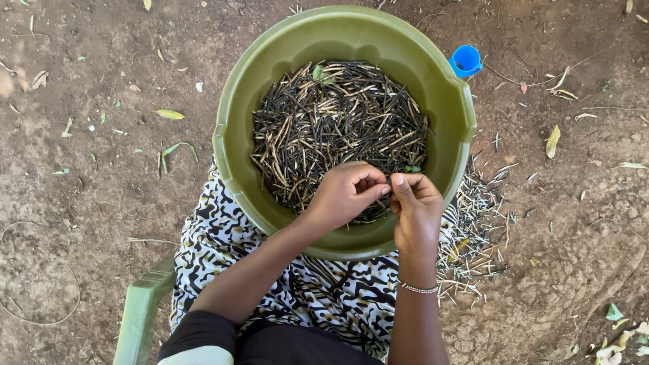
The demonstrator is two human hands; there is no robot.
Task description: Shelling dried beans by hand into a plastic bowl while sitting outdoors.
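Pod (390,184), thin and dark, spans the gap between both hands, its long axis running side to side. Left hand (345,192) and right hand (416,206) have their fingers pinching its ends, equally near, just above the heap of pods (338,128) in the green basin (270,54).

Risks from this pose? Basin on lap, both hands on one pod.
1. The green basin sits on the lap with no hand steadying it; it might tip and spill the dark pods.
2. Left hand and right hand pinch something small between the fingertips; it may slip into the pile.
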